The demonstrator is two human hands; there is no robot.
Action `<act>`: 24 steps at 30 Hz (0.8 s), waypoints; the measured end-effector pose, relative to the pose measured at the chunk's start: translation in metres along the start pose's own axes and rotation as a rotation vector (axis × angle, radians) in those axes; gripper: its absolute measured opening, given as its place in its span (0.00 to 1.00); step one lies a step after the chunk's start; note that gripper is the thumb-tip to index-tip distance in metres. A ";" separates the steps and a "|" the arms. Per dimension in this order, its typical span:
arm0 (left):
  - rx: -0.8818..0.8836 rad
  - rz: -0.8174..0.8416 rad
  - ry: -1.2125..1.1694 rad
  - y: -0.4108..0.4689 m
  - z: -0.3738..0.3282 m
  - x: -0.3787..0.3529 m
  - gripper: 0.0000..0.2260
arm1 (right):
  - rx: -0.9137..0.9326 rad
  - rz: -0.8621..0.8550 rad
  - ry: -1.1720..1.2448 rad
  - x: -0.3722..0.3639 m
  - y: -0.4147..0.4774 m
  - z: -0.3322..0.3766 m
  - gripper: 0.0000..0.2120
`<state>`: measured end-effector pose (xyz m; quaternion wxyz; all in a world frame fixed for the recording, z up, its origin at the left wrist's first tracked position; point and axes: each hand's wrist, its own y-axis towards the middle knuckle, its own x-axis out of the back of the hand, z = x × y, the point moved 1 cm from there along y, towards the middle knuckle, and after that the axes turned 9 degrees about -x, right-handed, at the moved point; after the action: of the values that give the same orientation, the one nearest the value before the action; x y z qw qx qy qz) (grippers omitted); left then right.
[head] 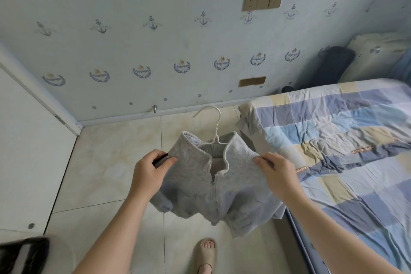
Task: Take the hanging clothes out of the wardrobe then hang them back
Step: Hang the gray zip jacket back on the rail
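Head view: a grey jacket on a white hanger is pinched at its shoulders by the left hand and right hand, fingers closed on the fabric.

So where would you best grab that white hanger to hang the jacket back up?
By the bare neck just under the hook of the white hanger, coming from above. Its arms sit inside the grey jacket, which both hands hold by the shoulders.

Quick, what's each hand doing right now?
Left hand: closed, pinching the left shoulder of the grey jacket on its white hanger.
Right hand: closed, pinching the jacket's right shoulder.
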<state>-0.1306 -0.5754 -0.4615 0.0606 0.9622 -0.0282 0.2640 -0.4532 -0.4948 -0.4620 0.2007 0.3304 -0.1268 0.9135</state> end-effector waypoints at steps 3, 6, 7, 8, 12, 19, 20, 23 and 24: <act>-0.013 -0.047 0.026 -0.052 -0.005 0.018 0.07 | 0.062 0.024 0.012 0.006 -0.036 -0.001 0.06; -0.024 -0.097 0.048 -0.094 -0.015 0.039 0.07 | 0.125 0.021 0.020 0.013 -0.067 0.006 0.07; -0.031 -0.112 0.056 -0.105 -0.020 0.047 0.07 | 0.144 0.019 0.026 0.015 -0.076 0.010 0.07; -0.042 -0.128 0.063 -0.115 -0.024 0.056 0.07 | 0.163 0.020 0.036 0.018 -0.085 0.016 0.07; -0.095 -0.213 0.080 -0.150 -0.048 0.094 0.08 | 0.247 0.028 0.070 0.030 -0.113 0.048 0.07; -0.173 -0.399 0.110 -0.198 -0.090 0.170 0.07 | 0.414 0.005 0.102 0.042 -0.160 0.126 0.05; -0.184 -0.426 0.115 -0.206 -0.095 0.183 0.08 | 0.440 0.003 0.107 0.042 -0.169 0.138 0.05; -0.236 -0.504 0.141 -0.233 -0.110 0.224 0.08 | 0.519 -0.014 0.164 0.042 -0.196 0.172 0.05; -0.262 -0.535 0.153 -0.241 -0.114 0.238 0.08 | 0.549 -0.011 0.188 0.042 -0.206 0.184 0.05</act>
<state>0.0372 -0.3264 -0.2667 0.2534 0.8969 0.1968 0.3043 -0.2880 -0.3676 -0.2760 0.1195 0.2867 0.1463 0.9392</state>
